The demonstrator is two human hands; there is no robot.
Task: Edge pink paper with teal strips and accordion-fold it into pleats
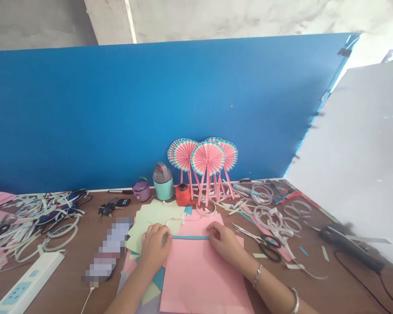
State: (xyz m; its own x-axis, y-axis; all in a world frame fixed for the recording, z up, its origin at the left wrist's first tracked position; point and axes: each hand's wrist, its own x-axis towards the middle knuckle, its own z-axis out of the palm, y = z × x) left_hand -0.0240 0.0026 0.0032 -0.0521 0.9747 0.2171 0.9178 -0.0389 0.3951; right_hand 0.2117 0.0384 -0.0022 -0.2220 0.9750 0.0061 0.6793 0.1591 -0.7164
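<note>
A narrow blue paper strip (190, 237) lies straight across the upper part of a pink paper sheet (205, 274). At the strip's left end, my left hand (156, 244) has its fingers curled and closed on it. My right hand (226, 244) pinches the right end, thumb and fingertips together. Beneath and behind the hands spread pale green sheets (147, 218) and more pink paper. Scissors (262, 240) with black handles rest just right of my right hand.
Several pink pleated paper fans (208, 159) stand against the blue partition (118, 109). Near them are a teal-and-grey container (163, 185) and a red tape measure (183, 196). A phone (109, 250), power strip (29, 285), glue gun (350, 248) and curled white strips (268, 218) lie around.
</note>
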